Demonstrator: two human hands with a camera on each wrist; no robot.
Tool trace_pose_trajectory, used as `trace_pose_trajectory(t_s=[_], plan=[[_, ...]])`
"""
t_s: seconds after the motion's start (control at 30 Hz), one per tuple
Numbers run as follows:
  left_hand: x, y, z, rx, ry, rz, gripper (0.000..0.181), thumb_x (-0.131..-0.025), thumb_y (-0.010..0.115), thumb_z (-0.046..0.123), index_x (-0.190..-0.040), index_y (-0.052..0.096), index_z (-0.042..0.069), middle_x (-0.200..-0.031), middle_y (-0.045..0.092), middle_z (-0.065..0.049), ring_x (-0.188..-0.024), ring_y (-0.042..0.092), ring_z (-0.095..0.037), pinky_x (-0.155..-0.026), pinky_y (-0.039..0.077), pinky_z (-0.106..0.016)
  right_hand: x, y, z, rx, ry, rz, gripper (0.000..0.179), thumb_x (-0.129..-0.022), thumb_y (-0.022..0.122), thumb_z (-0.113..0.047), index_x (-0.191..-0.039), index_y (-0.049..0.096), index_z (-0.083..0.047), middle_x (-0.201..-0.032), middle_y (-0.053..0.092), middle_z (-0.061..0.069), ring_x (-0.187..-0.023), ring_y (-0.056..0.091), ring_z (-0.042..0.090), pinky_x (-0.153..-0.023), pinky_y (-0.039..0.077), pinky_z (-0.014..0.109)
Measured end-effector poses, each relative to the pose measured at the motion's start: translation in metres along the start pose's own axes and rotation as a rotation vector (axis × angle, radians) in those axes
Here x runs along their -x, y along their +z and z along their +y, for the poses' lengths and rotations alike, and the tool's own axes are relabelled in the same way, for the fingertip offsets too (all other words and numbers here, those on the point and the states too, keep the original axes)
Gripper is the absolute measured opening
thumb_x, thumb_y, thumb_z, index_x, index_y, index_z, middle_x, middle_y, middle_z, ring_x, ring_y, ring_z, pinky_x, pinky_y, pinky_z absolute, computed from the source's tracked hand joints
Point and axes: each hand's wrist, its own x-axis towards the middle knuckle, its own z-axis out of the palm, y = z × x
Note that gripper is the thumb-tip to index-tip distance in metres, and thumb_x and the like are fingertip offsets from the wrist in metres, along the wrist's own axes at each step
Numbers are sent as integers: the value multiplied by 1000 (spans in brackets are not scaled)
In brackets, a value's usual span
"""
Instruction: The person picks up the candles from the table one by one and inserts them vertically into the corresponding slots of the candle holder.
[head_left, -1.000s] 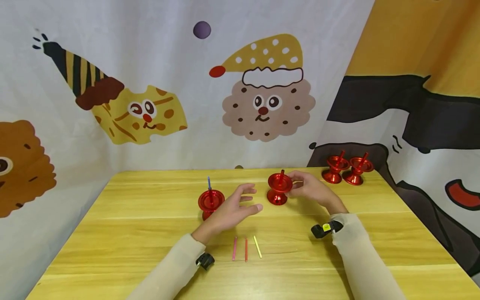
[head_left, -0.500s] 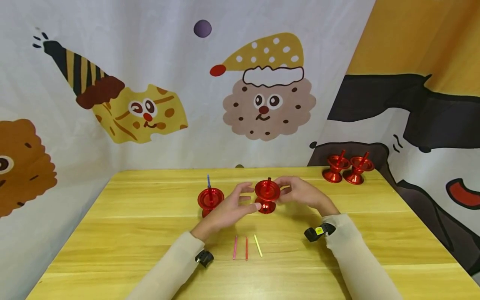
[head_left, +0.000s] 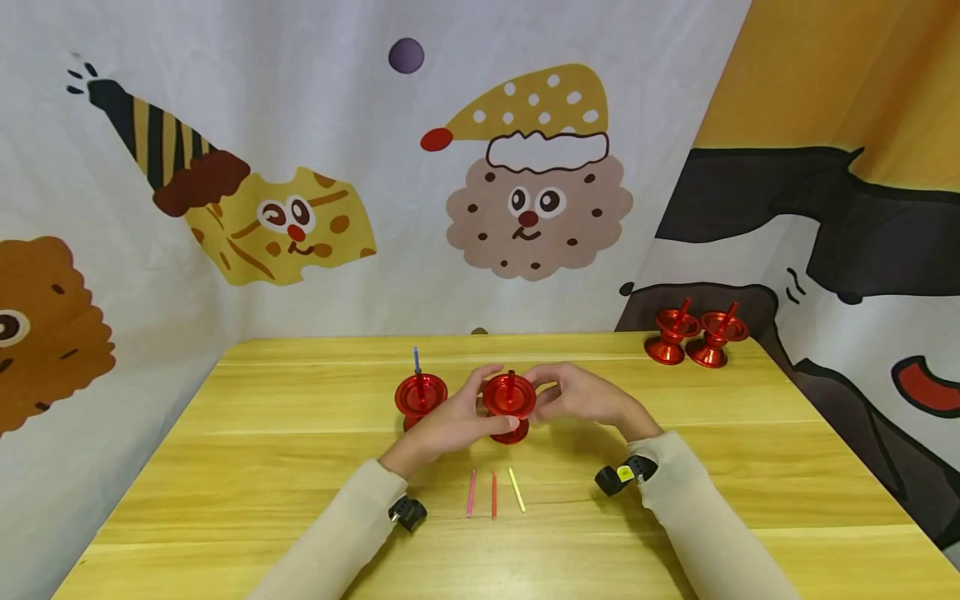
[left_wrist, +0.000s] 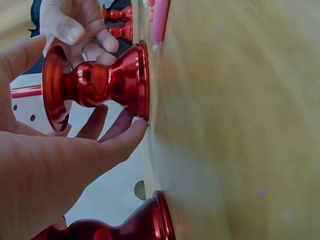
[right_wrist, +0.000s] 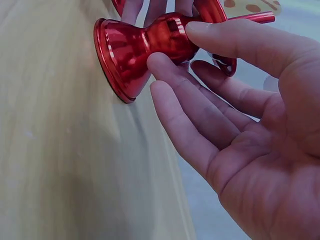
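A shiny red candle holder (head_left: 510, 393), with a dish, a waisted stem and a thin red post, stands between both hands. My right hand (head_left: 581, 398) pinches its stem between thumb and fingers (right_wrist: 200, 107). My left hand (head_left: 453, 423) lies loosely curved about its other side, thumb in front and fingers behind; in the left wrist view a fingertip meets the base (left_wrist: 142, 82). The base is upright, at or just above the tabletop. Left of it, partly behind my left hand, stands another red candle holder (head_left: 420, 393) with a blue candle (head_left: 416, 360) on its post.
Three thin candles, pink (head_left: 471, 494), red (head_left: 493, 496) and yellow (head_left: 517, 490), lie on the wooden table (head_left: 247, 467) in front of the hands. Two more red candle holders (head_left: 666, 348) stand at the back right corner. A printed cloth (head_left: 405, 233) hangs behind the table.
My right hand has brought the candle holder leftward and nearer, into the space between my left thumb and fingers. The left hand has barely moved.
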Motion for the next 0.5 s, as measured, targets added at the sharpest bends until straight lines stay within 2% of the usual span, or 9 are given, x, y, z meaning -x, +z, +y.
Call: trace_pose_trajectory(t_s=[0.2, 0.37, 0.5], plan=[[2, -3, -1, -8, 17, 2, 87, -104, 78, 20, -172, 25, 12, -152, 61, -20, -138, 62, -32, -117, 48, -50, -2, 9, -4, -36, 13, -22, 41, -93, 79, 2, -133, 69, 5, -131, 71, 17, -111, 77, 34, -95, 61, 39], [2, -4, -3, 0, 19, -22, 84, -105, 77, 19, -171, 26, 7, -156, 55, -23, -140, 60, -35, -117, 48, -50, 8, 17, -3, -48, 42, -14, 42, -94, 77, 3, -134, 64, 6, -131, 70, 18, -116, 74, 43, -95, 61, 38], [1, -5, -4, 0, 16, -27, 85, -105, 77, 18, -171, 25, 5, -157, 53, -24, -144, 56, -38, -118, 47, -52, 17, 26, -3, -100, 80, -31, 47, -94, 78, 4, -136, 59, 9, -127, 68, 23, -117, 72, 48, -93, 63, 38]])
